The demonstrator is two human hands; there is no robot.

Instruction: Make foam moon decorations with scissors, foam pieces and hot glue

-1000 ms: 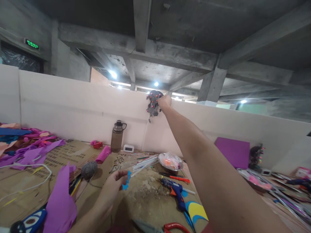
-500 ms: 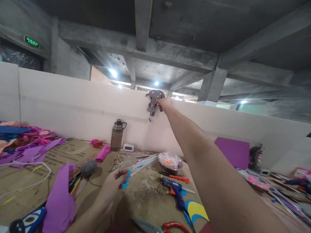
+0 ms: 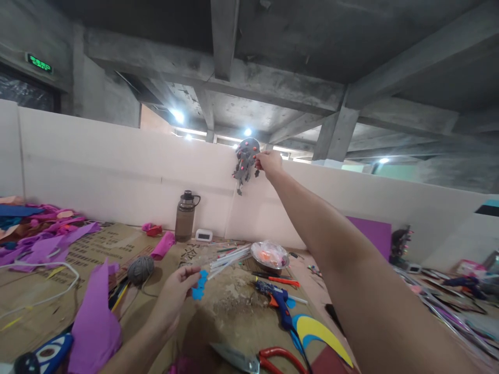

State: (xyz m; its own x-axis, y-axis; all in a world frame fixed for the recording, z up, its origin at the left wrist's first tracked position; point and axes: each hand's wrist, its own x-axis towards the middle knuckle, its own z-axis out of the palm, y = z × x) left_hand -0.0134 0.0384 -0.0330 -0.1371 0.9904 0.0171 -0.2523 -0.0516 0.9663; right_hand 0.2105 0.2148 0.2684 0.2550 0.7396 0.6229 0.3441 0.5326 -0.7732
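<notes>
My right hand (image 3: 268,162) is stretched far forward and up, fingers closed on a grey craft piece (image 3: 245,160) studded with pink dots, held at the top edge of the white partition wall (image 3: 117,166). My left hand (image 3: 177,291) stays low over the cardboard-covered table (image 3: 234,322), pinching a small blue cut-out shape (image 3: 198,285). A blue glue gun (image 3: 278,301) lies just right of it.
A brown water bottle (image 3: 184,217) and small white clock (image 3: 204,236) stand by the wall. Grey yarn ball (image 3: 140,269), purple paper scraps (image 3: 93,322), a metal bowl (image 3: 268,257), sticks, red-handled scissors (image 3: 268,360) and yellow-blue cut-outs (image 3: 315,335) litter the table.
My right hand has shifted the grey dotted piece slightly along the wall top. The view turned a little right. My left hand keeps the blue shape, barely moved.
</notes>
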